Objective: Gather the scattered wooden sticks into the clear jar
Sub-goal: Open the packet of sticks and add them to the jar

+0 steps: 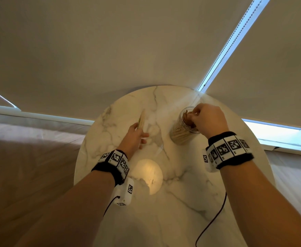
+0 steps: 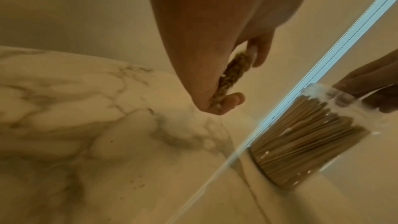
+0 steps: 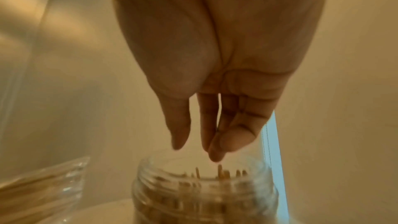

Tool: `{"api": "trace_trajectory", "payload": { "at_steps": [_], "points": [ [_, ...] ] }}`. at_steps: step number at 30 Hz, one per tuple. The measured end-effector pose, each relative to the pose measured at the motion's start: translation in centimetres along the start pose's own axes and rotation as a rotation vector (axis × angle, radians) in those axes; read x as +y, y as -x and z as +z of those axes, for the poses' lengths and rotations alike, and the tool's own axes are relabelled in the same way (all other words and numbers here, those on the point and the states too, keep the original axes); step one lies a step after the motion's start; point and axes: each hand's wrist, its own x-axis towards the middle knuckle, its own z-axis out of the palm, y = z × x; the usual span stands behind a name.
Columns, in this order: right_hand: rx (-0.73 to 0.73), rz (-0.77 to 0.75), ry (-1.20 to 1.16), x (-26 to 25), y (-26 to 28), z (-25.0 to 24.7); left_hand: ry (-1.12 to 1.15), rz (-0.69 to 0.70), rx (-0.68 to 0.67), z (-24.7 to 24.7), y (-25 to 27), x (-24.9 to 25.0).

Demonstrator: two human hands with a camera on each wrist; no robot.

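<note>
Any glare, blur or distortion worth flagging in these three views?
Head view: strong wide-angle bending, with a bright lamp glare patch on the round white marble table. Left wrist view: the clear glass jar of wooden sticks is smeared, and the bundle of wooden sticks looks soft. Right wrist view: dim, warm, jar soft.

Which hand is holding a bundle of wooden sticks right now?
The left hand, gripping a bundle of sticks above the marble table; the right hand hovers over the clear jar.
</note>
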Motion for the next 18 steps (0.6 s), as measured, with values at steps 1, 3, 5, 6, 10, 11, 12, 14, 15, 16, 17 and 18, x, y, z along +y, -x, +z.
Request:
{"api": "trace_trajectory", "payload": {
  "at_steps": [1,3,5,6,10,11,12,14,15,16,17,18],
  "points": [
    [0.062,-0.016,-0.023,-0.3,0.6,-0.2,0.121,-0.028,-0.038,0.1,0.4,0.4],
    [0.131,-0.075,-0.105,-1.5,2.0,-0.6,0.294,-0.069,-0.140,0.1,1.5,1.2],
    [0.109,-0.159,-0.201,-2.9,3.5,-0.7,0.332,-0.087,-0.260,0.1,3.0,2.0],
    [0.072,-0.196,-0.230,-3.4,4.2,-0.5,0.324,-0.091,-0.321,0.2,3.7,2.3],
    [-0.074,-0.182,-0.304,-4.3,6.2,0.3,0.233,-0.072,-0.473,0.7,6.2,2.8],
    [-0.104,-0.152,-0.352,-4.1,6.7,0.2,0.223,-0.057,-0.479,0.8,6.6,2.8],
    [-0.122,-0.130,-0.400,-3.8,7.2,0.1,0.207,-0.039,-0.473,1.0,7.0,2.7],
    [-0.130,-0.109,-0.469,-2.8,8.3,-0.4,0.136,0.009,-0.437,1.3,8.2,2.7],
    [-0.127,-0.107,-0.506,-2.3,8.9,-0.8,0.093,0.038,-0.424,1.5,8.8,2.7],
    [-0.125,-0.102,-0.555,-1.7,9.5,-1.2,0.048,0.064,-0.417,1.8,9.4,2.7],
    [-0.135,-0.097,-0.603,-1.0,10.4,-1.7,-0.002,0.086,-0.409,2.1,10.2,2.8],
    [-0.153,-0.100,-0.638,-0.3,11.3,-2.2,-0.049,0.110,-0.397,2.5,11.0,2.8]
  ]
}}
